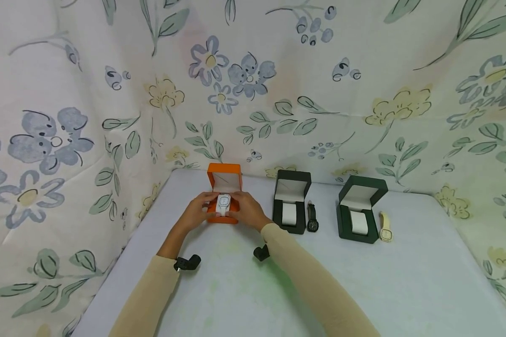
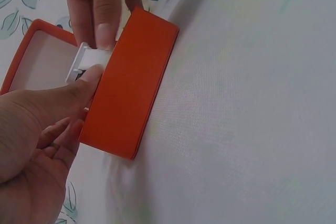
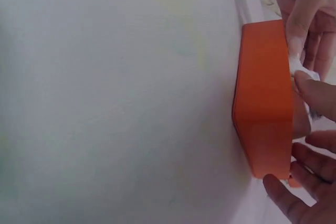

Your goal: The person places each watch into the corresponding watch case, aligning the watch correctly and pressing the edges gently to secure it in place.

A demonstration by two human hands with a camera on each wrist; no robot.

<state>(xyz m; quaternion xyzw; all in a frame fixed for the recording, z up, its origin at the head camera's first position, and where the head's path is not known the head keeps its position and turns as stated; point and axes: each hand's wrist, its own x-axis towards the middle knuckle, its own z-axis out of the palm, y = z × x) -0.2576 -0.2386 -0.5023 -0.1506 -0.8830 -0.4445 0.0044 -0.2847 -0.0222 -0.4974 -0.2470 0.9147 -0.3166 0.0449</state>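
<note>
A white watch (image 1: 224,204) with a square-looking face sits at the opening of an orange watch box (image 1: 222,219), whose lid stands raised behind it. From the left, my left hand (image 1: 195,211) pinches the watch, its thumb on the white strap in the left wrist view. My right hand (image 1: 249,209) pinches it from the other side, thumb low near the front wall. Some fingers of the right hand (image 3: 310,187) spread along the box's side in the right wrist view. Fingers and the box wall hide the watch's lower part.
Right of the hands stands an open black box (image 1: 295,228) with a white cushion, a black watch (image 1: 312,219) beside it. Farther right is an open dark green box (image 1: 357,237) with a gold-coloured watch (image 1: 385,228) alongside. Floral cloth (image 1: 253,140) hangs behind the white table (image 1: 227,290).
</note>
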